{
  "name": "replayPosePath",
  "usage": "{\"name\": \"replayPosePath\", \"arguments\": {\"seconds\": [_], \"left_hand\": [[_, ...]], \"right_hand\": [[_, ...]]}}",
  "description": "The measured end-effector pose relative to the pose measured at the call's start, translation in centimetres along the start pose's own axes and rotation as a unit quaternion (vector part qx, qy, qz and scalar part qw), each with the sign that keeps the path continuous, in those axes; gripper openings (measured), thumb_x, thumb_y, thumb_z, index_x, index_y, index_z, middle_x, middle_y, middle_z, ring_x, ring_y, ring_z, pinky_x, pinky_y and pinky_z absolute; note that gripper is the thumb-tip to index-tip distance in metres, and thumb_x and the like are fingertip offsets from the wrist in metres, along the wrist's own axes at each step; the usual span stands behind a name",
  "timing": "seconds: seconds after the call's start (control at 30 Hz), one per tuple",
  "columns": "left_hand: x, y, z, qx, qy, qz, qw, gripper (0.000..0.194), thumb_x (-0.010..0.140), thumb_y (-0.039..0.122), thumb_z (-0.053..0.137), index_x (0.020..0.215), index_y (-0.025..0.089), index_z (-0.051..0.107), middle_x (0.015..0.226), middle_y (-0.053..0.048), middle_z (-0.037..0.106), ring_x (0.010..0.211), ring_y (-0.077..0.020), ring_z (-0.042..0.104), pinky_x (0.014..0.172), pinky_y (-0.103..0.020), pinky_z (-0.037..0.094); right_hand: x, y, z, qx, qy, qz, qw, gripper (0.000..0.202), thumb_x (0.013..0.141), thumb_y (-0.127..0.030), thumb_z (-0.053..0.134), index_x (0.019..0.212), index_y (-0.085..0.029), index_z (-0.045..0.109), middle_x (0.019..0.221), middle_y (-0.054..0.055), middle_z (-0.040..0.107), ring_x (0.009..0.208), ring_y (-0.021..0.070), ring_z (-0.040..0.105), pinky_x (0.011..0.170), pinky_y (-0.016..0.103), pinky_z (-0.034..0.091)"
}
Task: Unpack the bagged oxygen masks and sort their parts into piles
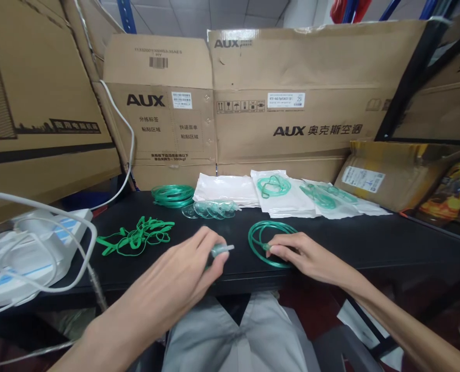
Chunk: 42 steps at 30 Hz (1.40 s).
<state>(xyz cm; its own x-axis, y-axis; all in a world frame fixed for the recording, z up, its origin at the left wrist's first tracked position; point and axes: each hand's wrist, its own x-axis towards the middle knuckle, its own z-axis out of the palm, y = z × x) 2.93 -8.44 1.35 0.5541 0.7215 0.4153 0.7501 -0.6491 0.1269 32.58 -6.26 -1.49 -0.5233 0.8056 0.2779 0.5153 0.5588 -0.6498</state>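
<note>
My left hand [193, 261] is closed round a clear plastic mask [218, 250], mostly hidden by the fingers. Its pale nozzle points right, toward my other hand. Between thumb and fingers of my right hand [297, 251], the end connector of a coiled green tube [259, 257] is pinched. The coil lies on the black table, apart from the mask. Behind my left hand, several clear masks [210, 209] lie nested in a row. A tangle of green elastic straps [137, 236] is to the left.
More green tubing [172, 195] is coiled at the back. White packets [226, 188] lie beside it, and packed masks with green tubes [273, 187] are further right. A white power strip [40, 258] with cables sits at left. Cardboard boxes [284, 113] wall off the back.
</note>
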Motion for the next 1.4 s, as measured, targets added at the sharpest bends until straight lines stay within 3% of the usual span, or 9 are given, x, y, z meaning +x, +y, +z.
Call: {"name": "replayPosePath", "arguments": {"seconds": [0.13,0.3,0.53,0.63,0.77,0.93,1.17,1.3,1.4], "left_hand": [[3.2,-0.1,0.5,-0.129,-0.034,-0.066,0.989,0.032,0.109,0.046,0.03,0.117,0.028,0.056,0.115,-0.001,0.069,0.103,-0.0221,0.067,0.087,-0.034,0.047],[7.2,-0.9,2.4,-0.157,-0.066,-0.075,0.983,0.038,0.107,0.048,0.03,0.116,0.026,0.06,0.105,-0.004,0.072,0.101,-0.0257,0.067,0.084,-0.035,0.047],[8.4,-1.3,4.1,-0.117,-0.03,-0.026,0.992,0.038,0.107,0.044,0.037,0.117,0.024,0.068,0.122,-0.005,0.071,0.118,-0.0271,0.063,0.102,-0.04,0.043],[8.7,-0.9,4.2,-0.09,0.002,-0.015,0.996,0.036,0.107,0.041,0.041,0.119,0.021,0.068,0.122,-0.007,0.069,0.117,-0.0271,0.062,0.101,-0.041,0.044],[8.7,0.4,3.6,-0.054,0.072,0.049,0.995,0.029,0.107,0.031,0.045,0.116,0.017,0.069,0.12,-0.007,0.068,0.118,-0.0241,0.058,0.105,-0.039,0.042],[6.8,2.0,4.0,-0.051,0.005,0.178,0.983,0.03,0.106,0.037,0.049,0.119,0.019,0.07,0.121,-0.003,0.07,0.119,-0.0219,0.057,0.109,-0.039,0.042],[4.6,2.7,5.9,0.016,-0.021,0.195,0.98,0.035,0.109,0.027,0.039,0.133,0.017,0.063,0.115,-0.006,0.071,0.111,-0.0232,0.063,0.095,-0.042,0.053],[4.3,3.2,6.7,-0.008,-0.007,0.195,0.981,0.034,0.108,0.022,0.041,0.133,0.013,0.062,0.115,-0.008,0.072,0.111,-0.023,0.064,0.095,-0.038,0.056],[3.4,3.9,7.1,-0.066,0.035,0.21,0.975,0.035,0.106,0.016,0.043,0.136,0.01,0.06,0.13,-0.011,0.069,0.126,-0.0224,0.06,0.109,-0.037,0.051]], "right_hand": [[-0.3,-0.5,0.8,-0.064,0.036,0.025,0.997,0.026,0.102,-0.048,0.054,0.117,-0.027,0.061,0.094,-0.001,0.064,0.083,0.0166,0.057,0.081,0.029,0.042],[-0.7,-1.0,1.5,-0.114,0.054,0.016,0.992,0.01,0.101,-0.035,0.055,0.107,-0.027,0.053,0.097,0.0,0.062,0.084,0.0171,0.055,0.078,0.029,0.043],[-1.9,-0.8,2.0,-0.22,0.118,-0.014,0.968,0.024,0.099,-0.028,0.056,0.123,-0.028,0.055,0.118,0.007,0.067,0.109,0.0261,0.06,0.097,0.043,0.044],[-2.4,-0.5,2.1,-0.223,0.126,0.013,0.966,0.012,0.101,-0.031,0.054,0.109,-0.026,0.062,0.109,0.007,0.068,0.102,0.0263,0.062,0.093,0.044,0.048],[-2.8,0.1,2.6,-0.217,0.141,-0.002,0.966,0.017,0.103,-0.028,0.049,0.108,-0.025,0.065,0.109,0.009,0.066,0.1,0.0255,0.064,0.087,0.041,0.054],[-3.6,0.7,3.4,-0.252,0.159,-0.049,0.953,0.041,0.102,-0.017,0.045,0.136,-0.032,0.061,0.123,0.01,0.065,0.111,0.0258,0.066,0.091,0.042,0.058],[-5.4,1.1,3.9,-0.283,0.144,-0.051,0.947,0.045,0.102,-0.027,0.055,0.146,-0.034,0.056,0.144,0.006,0.061,0.135,0.0276,0.057,0.123,0.059,0.033],[-6.3,2.4,4.4,-0.303,0.165,-0.078,0.935,0.058,0.1,-0.025,0.06,0.155,-0.035,0.044,0.148,0.007,0.058,0.139,0.0276,0.054,0.123,0.06,0.034],[-6.8,3.1,4.7,-0.304,0.202,-0.127,0.922,0.067,0.1,-0.012,0.056,0.159,-0.036,0.037,0.141,0.007,0.063,0.135,0.0246,0.057,0.121,0.058,0.038]]}}
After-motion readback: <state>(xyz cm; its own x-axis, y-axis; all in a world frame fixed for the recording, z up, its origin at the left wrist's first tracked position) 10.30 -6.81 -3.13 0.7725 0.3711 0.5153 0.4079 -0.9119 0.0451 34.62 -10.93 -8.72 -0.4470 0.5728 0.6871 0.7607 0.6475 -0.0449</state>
